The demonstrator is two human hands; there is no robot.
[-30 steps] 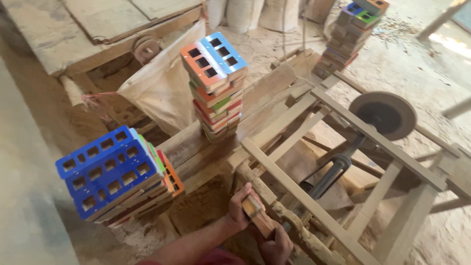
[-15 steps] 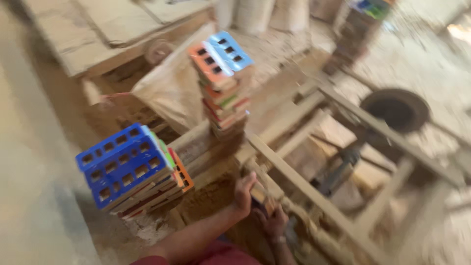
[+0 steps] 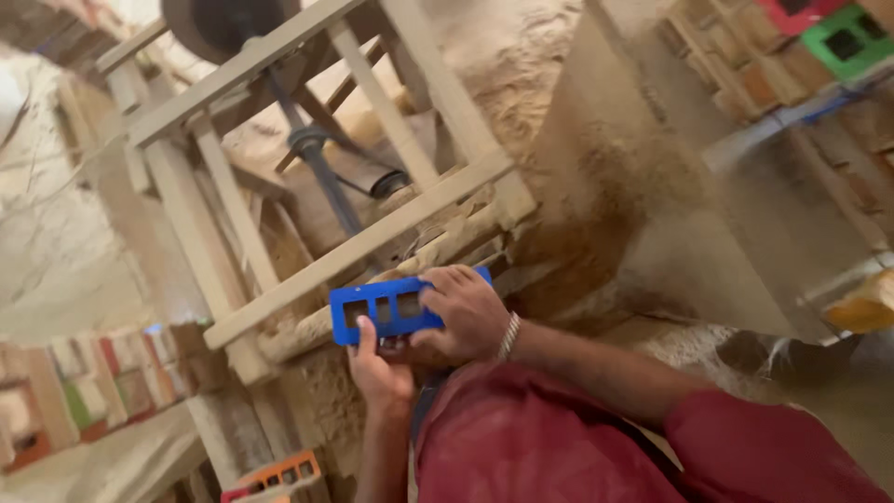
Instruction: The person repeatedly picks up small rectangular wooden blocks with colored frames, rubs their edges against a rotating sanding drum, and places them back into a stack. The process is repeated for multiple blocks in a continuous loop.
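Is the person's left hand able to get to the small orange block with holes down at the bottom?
Probably yes. The left hand holds the blue rectangular block with holes, but the orange block with holes lies just below it, with nothing between.

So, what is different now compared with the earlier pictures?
Both hands now hold a blue slotted frame against the wooden stand: right hand on top, left hand beneath. Earlier they held a small wooden-coloured piece. The view swung round; the hands remain at the stand.
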